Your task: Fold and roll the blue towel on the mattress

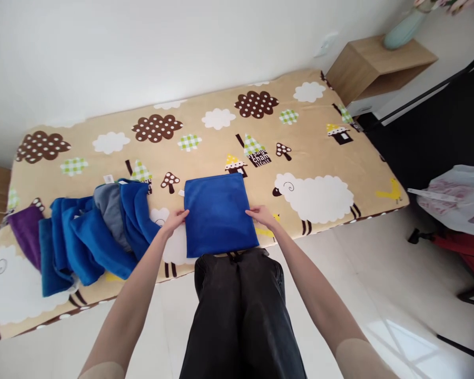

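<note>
Lying flat between the hands — blue cloth (219,216), its side edges pinched by left hand (176,221) and right hand (262,216). Beyond the left hand — crumpled cloths (90,231).

Left hand (175,219), right hand (262,215) apart, fingers (185,212) pinching

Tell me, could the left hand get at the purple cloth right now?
Probably, with a long reach: the purple cloth looks mostly uncovered on top. But the left hand holds the flat blue cloth; it would have to let go and cross over the blue and grey pile.
</note>
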Motion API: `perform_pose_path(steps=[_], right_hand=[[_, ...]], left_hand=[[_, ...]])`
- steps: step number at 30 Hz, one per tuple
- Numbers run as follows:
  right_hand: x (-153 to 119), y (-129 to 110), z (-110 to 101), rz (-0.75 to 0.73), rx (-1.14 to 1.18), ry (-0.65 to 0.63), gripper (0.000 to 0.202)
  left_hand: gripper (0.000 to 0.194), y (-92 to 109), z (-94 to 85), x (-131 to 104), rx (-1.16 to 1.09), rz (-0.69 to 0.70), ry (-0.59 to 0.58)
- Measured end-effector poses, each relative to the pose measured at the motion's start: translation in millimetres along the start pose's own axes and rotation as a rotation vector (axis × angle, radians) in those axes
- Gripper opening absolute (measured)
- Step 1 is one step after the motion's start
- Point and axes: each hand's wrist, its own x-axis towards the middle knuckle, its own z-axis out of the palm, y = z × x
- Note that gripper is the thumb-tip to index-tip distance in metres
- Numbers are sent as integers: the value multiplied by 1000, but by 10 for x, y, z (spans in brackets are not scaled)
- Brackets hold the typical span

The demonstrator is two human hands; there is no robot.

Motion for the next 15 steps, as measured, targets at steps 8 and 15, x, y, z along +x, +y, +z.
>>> perform_pose_path(steps=[8, 15], right_hand=[[1143, -574, 277, -21, -354, 87, 20], [1374, -711, 254, -40, -591, 114, 22]], left_hand=[[39, 529, 21, 960, 22, 133, 225], [25, 622, 45, 1200, 356, 278, 396]])
